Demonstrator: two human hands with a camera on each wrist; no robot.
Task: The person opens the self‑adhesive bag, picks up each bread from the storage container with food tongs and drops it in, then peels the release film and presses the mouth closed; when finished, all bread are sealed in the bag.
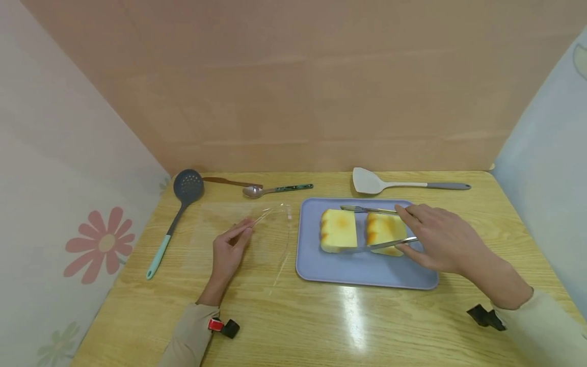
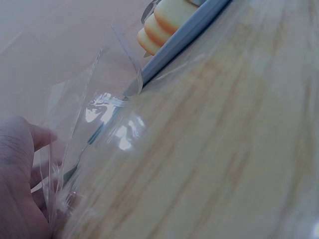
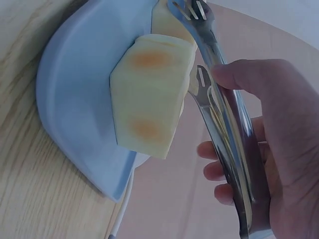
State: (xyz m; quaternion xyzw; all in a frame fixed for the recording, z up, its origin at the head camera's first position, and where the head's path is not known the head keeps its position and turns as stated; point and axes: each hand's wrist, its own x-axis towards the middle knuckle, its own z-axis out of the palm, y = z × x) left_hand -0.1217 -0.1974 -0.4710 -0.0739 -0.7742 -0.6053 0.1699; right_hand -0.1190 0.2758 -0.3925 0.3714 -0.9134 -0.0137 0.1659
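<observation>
In the head view, two yellow bread slices with browned spots lie on a blue tray [image 1: 339, 275]: the left slice [image 1: 339, 232] and the right slice [image 1: 380, 221]. My right hand [image 1: 435, 237] holds metal tongs [image 3: 227, 129], whose two spread arms reach over the tray around the left slice. Between thumb and fingers, my left hand [image 1: 231, 250] pinches the edge of a clear plastic bag [image 2: 94, 119] lying left of the tray. The bag's mouth faces the tray and stands partly raised.
Behind the tray lies a white spatula [image 1: 367, 181] with a grey handle. A spoon [image 1: 254, 191], a brown wooden utensil [image 1: 229, 182] and a dark skimmer [image 1: 188, 186] lie at the back left. Walls enclose the wooden table [image 1: 298, 326] at the back and sides.
</observation>
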